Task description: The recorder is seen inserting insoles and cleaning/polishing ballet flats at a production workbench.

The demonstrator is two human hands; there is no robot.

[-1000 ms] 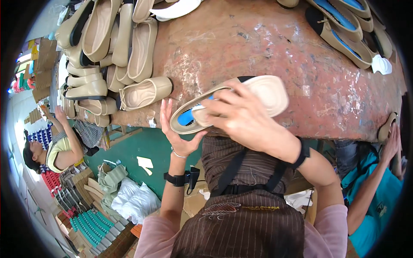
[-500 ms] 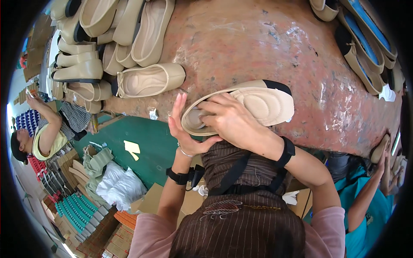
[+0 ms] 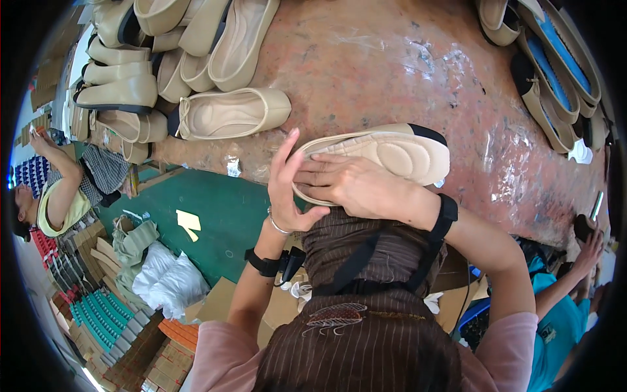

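A beige flat shoe [image 3: 312, 145] with a black toe lies at the table's near edge, its heel toward the left. A padded beige insole [image 3: 411, 157] lies in and over it, its front end resting on top toward the toe. My right hand [image 3: 359, 186] presses on the insole near the heel, fingers stretched out and lying flat. Around the heel end stands my left hand [image 3: 287, 193], fingers straight and thumb spread apart, its palm against the shoe. The inside of the heel is hidden under my right hand.
A finished-looking beige shoe with a bow [image 3: 235, 114] lies left, beside piled beige shoes [image 3: 121, 81]. Shoes with blue linings [image 3: 552, 72] stand at the right. Co-workers sit at left [image 3: 62, 189] and right [image 3: 555, 320]. White bags [image 3: 170, 281] lie on the green floor [image 3: 222, 215].
My right fingers have flattened and straightened over the insole's heel part. The shoe, insole and both hands sit slightly further right in view. The co-worker's hands at right have shifted.
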